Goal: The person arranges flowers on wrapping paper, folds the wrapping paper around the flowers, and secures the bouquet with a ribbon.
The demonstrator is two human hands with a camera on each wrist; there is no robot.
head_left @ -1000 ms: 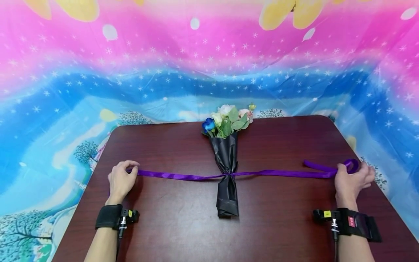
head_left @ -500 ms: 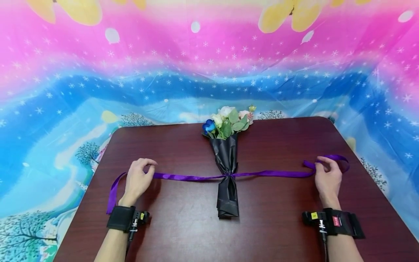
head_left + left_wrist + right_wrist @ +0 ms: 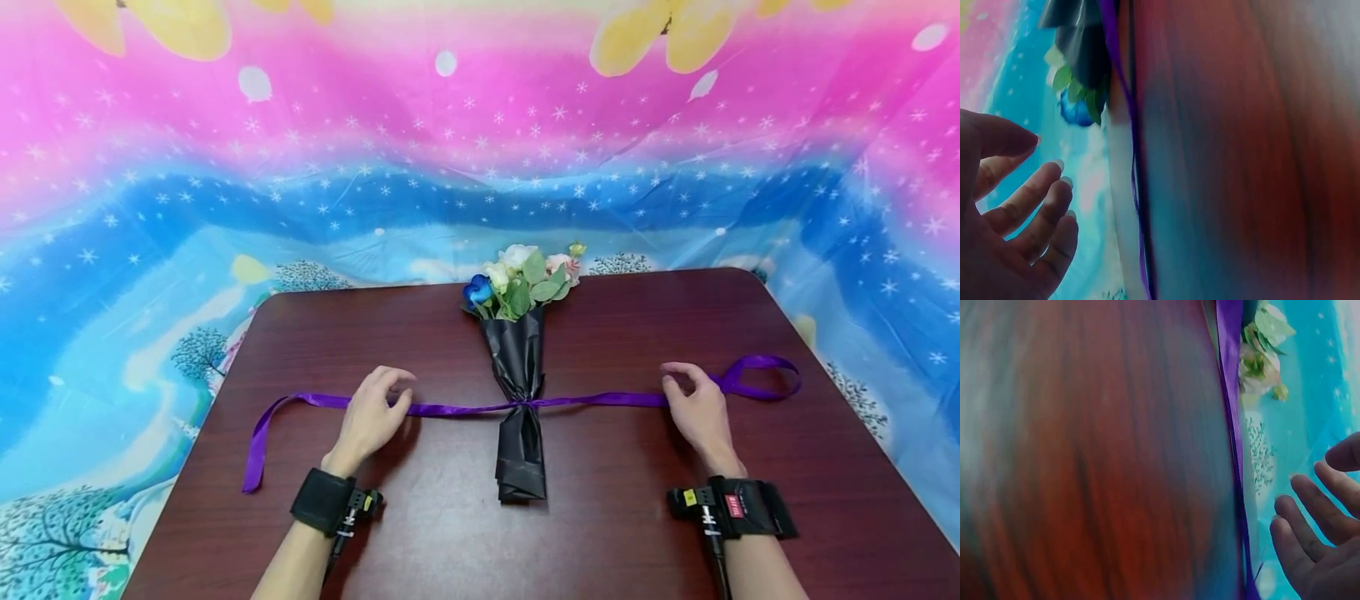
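Note:
A bouquet in black wrapping paper [image 3: 517, 350] lies on the table, its blue, white and pale pink flowers [image 3: 517, 271] toward the back. A purple ribbon [image 3: 615, 400] is tied round its narrow waist and stretches out to both sides. My left hand [image 3: 375, 414] hovers over the left length of ribbon, fingers loosely bent and holding nothing. Above the right length is my right hand [image 3: 697, 412], likewise relaxed and without anything in it. Both wrist views show the ribbon [image 3: 1133, 125] on the tabletop, apart from the fingers.
The dark red-brown table [image 3: 600, 517] has rounded far corners. Behind and beside it hangs a printed pink and blue backdrop cloth [image 3: 480, 192]. The ribbon's right end curls in a loop, and its left end bends toward the near side.
Both hands have let go of the ribbon ends and moved inward toward the bouquet. The ribbon's two ends now lie loose on the table. The bouquet has stayed in place.

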